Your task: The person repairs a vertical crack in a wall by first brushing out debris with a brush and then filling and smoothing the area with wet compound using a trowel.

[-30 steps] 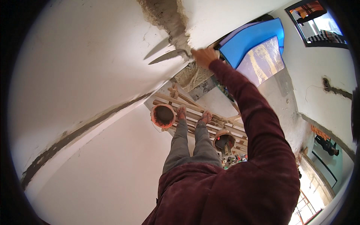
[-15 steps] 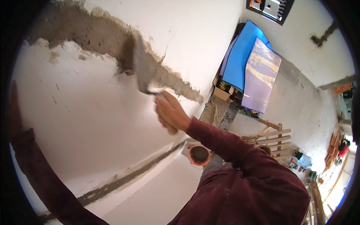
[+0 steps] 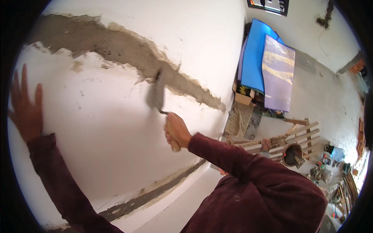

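My right hand (image 3: 177, 130) is closed round the wooden handle of a trowel (image 3: 159, 93). The blade, a little blurred, points up the wall, with its tip at the lower edge of a rough grey mortar strip (image 3: 112, 44). That strip slants across the white wall (image 3: 105, 128) from upper left to middle right, ragged along both edges. Far to the left, my left hand (image 3: 28, 105) lies flat on the white wall with its fingers spread. Nothing is in it.
A wooden slatted platform (image 3: 278, 143) stands below on the right, with a bucket (image 3: 292, 154) on it. Blue and purple foam sheets (image 3: 278, 77) lean by the wall's end. A second grey strip (image 3: 132, 202) runs lower on the wall. Bottles and tools (image 3: 326, 159) lie on the floor.
The trowel has come lower and slightly right, its blade now near the strip's lower edge. My view has shifted, bringing my whole left hand and the bucket on the platform into sight.
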`<state>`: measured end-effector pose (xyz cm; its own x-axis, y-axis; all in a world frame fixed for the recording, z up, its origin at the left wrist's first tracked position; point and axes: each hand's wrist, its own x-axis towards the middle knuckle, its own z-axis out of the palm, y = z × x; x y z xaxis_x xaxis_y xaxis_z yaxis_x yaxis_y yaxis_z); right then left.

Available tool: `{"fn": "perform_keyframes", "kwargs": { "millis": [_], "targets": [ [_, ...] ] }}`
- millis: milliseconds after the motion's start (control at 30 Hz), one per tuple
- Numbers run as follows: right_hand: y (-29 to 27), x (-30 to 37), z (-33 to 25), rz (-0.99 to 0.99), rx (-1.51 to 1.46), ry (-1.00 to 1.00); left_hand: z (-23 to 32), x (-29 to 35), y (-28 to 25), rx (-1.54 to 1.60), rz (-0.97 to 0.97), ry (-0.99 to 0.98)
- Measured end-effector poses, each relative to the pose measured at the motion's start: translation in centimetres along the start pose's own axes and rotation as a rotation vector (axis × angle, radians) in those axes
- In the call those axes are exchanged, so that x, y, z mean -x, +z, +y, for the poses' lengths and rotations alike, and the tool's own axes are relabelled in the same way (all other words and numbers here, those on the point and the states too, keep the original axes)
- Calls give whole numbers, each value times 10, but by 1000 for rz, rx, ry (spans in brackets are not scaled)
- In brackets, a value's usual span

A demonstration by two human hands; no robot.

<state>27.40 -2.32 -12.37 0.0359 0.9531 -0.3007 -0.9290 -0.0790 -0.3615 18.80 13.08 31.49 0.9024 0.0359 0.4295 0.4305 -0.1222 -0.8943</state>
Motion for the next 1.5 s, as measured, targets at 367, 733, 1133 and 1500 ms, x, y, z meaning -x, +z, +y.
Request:
{"fn": "perform_keyframes", "kwargs": {
  "millis": [367, 733, 1133, 1500],
  "targets": [
    [73, -27, -85, -184, 173, -386, 15, 6, -5, -193, -85, -30],
    [36, 13, -41, -63, 138, -218, 46, -19, -32, 23, -189, 21],
    [71, 34, -63, -124, 322, -211, 6, -46, -35, -105, -108, -369],
    [213, 88, -165, -468, 1044, -640, 14, 67, -116, 898, 312, -539]
  ]
}}
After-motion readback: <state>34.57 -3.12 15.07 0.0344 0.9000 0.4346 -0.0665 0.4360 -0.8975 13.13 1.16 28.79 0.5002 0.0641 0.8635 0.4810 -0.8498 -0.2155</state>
